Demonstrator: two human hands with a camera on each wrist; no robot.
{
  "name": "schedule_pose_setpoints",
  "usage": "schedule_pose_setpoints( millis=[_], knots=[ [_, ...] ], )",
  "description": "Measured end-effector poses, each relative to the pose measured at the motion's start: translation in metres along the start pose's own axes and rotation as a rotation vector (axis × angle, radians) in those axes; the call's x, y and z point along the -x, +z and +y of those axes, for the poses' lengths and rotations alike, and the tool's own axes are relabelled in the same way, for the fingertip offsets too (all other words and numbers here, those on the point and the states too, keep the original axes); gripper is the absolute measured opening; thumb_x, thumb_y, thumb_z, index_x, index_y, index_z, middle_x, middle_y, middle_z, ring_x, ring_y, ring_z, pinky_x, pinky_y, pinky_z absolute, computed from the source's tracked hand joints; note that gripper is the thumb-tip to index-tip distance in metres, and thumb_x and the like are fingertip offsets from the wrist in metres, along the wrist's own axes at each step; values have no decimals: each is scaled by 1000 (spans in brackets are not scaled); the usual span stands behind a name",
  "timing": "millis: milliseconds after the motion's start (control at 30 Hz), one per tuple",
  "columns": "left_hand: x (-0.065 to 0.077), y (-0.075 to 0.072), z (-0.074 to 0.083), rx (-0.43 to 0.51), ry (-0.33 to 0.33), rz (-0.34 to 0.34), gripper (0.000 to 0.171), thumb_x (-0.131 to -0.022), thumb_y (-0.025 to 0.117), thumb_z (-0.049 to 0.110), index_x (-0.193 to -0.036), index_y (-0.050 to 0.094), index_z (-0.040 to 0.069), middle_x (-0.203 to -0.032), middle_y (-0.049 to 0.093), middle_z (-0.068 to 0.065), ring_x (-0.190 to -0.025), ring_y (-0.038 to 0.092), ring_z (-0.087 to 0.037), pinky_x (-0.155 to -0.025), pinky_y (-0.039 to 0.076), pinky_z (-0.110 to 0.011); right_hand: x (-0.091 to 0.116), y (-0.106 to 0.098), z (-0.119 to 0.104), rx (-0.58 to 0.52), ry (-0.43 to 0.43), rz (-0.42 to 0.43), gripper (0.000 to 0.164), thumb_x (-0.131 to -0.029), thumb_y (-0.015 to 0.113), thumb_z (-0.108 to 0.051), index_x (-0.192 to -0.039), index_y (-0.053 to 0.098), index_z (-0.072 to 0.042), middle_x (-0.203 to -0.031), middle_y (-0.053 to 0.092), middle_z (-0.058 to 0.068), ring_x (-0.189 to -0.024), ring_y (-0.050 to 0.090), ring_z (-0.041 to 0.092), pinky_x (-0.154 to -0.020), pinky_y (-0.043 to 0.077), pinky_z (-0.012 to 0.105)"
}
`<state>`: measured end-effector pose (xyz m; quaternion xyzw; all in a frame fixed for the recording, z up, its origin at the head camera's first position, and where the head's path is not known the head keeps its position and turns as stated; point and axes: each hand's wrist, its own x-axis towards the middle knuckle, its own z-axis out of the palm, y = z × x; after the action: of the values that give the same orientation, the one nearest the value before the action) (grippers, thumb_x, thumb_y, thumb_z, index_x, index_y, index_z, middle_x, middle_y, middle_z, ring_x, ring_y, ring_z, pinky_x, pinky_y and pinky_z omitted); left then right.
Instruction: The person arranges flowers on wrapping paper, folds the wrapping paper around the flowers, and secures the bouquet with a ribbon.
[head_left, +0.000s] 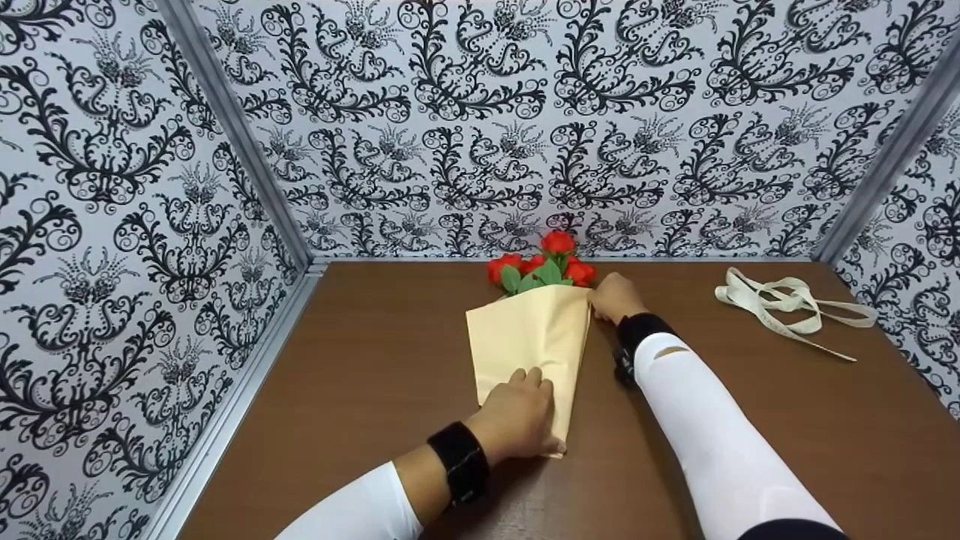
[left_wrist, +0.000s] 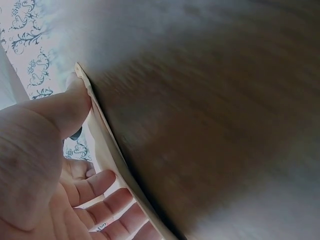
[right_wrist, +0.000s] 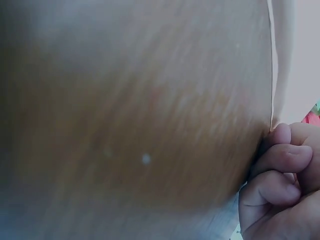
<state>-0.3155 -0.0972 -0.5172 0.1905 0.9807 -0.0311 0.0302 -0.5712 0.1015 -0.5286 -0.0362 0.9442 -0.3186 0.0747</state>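
Observation:
A bouquet of red roses [head_left: 558,241] with green leaves [head_left: 551,271] pokes out of a cone of cream wrapping paper [head_left: 525,322] lying on the brown table. Across the narrow lower part of the paper rests my left hand [head_left: 519,414], its thumb by the bottom tip. In the left wrist view, that hand's fingers [left_wrist: 102,182] lie along the paper's edge. My right hand [head_left: 616,297] pinches the paper's upper right edge beside the roses. Its fingers [right_wrist: 285,157] are curled in the right wrist view. The stems are hidden inside the paper.
A loose cream ribbon [head_left: 795,304] lies in loops at the right rear of the table [head_left: 375,360]. Patterned black-and-white panels [head_left: 480,135] with grey metal edging [head_left: 247,150] stand behind the table and on both sides.

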Motion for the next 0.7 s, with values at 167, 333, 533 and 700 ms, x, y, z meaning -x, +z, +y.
schedule_pose_setpoints(
  millis=[167,333,533,700],
  knots=[
    [1,-1,-3,7,6,18,84,-73,78,80,-120,59,13,-111,52,-1,-100,52,-18,-73,57,-35,1,-1,-3,18,-9,7,34,-97,55,-18,-69,71,-7,-45,59,-5,-38,55,11,-43,44,26],
    [2,2,-3,5,20,55,81,-72,79,79,-115,59,13,-109,53,-2,-99,54,-19,-71,57,-35,10,0,-4,53,-29,18,35,-96,54,-17,-66,70,-9,-45,57,-5,-39,55,11,-44,43,25],
    [3,3,-3,43,22,65,79,-73,81,76,-114,59,11,-108,53,-3,-98,53,-20,-70,55,-35,26,2,-6,146,-110,-4,29,-88,57,-16,-60,67,-12,-45,57,-5,-41,56,13,-45,42,27],
    [4,6,-3,41,25,96,78,-73,81,75,-112,61,11,-108,55,-4,-99,54,-21,-73,56,-36,38,7,-1,137,-127,-51,33,-91,58,-20,-61,67,-12,-45,59,-5,-40,57,11,-44,44,26]
  ],
)
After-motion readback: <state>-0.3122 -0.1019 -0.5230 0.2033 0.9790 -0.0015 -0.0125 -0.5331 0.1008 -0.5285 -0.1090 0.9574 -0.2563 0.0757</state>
